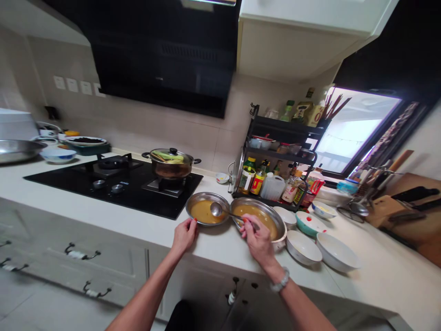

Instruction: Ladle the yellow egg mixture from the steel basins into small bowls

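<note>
Metal pans (189,204): they are shining silver.
Liquid (202,212): it is glowing yellowy brown.
Ladle (216,209): it is shining silver.
Stove (82,179): it is gleaming black.
Worktop (144,225): it is showing plain white.
Pot (168,171): it is showing green inside and a black knob (173,151) on top.
Round dish (303,225): it is wearing blue-green with a red spot.
Fingernails (195,220): they are showing orange-red.

A pale, chunky bracelet (281,280) is circling the right wrist (274,270), its finer detail blurring. Orange-red polish (195,219) is colouring 1 nail on the left grip (185,235) and 1 on the right grip (257,238). The 2 forearms (148,285) are showing bare. Black clothing (181,317) is covering what is appearing of 1 leg.
</note>
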A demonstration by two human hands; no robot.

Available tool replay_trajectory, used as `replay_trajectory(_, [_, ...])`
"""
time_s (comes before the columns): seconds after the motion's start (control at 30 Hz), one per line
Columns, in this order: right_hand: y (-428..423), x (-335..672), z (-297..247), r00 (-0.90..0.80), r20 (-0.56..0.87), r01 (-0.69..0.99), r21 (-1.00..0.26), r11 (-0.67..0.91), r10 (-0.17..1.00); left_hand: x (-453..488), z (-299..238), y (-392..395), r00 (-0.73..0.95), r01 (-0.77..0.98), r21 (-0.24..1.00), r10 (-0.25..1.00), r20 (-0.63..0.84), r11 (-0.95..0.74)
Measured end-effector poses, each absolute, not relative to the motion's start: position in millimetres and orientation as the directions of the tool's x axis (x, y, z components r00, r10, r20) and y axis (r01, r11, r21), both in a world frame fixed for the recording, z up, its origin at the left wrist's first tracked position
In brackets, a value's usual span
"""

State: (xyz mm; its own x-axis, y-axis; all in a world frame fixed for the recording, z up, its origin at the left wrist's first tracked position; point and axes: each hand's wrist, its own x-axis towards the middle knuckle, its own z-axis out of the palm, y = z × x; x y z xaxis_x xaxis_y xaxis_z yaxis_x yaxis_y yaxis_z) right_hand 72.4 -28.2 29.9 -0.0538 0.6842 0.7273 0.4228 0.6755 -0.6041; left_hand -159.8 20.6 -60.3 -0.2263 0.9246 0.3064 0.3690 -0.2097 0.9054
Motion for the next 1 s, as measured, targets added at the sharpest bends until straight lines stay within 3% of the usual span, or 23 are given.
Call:
replay_trajectory(0.17, [-9, 49, 19, -0.069, 0.673, 0.391, -0.661, 0.641, 0.736, -160, -61, 21, -0.222, 0.380, 0.898, 0.921, 0.319, -0.220])
replay_trajectory(0.37, [0, 49, 26, 0.093, 0.593, 0.403, -0.757, 0.514, 0.800, -160, -61, 20, -0.219, 0.376, 0.898, 0.919, 0.327, -0.229])
replay_trajectory(0.6, [11, 60, 26, 0.333, 0.361, 0.158, -0.932, 0.326, 0.871, -159, -58, 17, -0.221, 0.379, 0.898, 0.921, 0.321, -0.222])
replay_trajectory(1.0, [-2, 81, 53, 0.481, 0.267, -0.054, -0.942, 0.332, 0.835, -160, -58, 17, -0.226, 0.382, 0.898, 0.921, 0.318, -0.217])
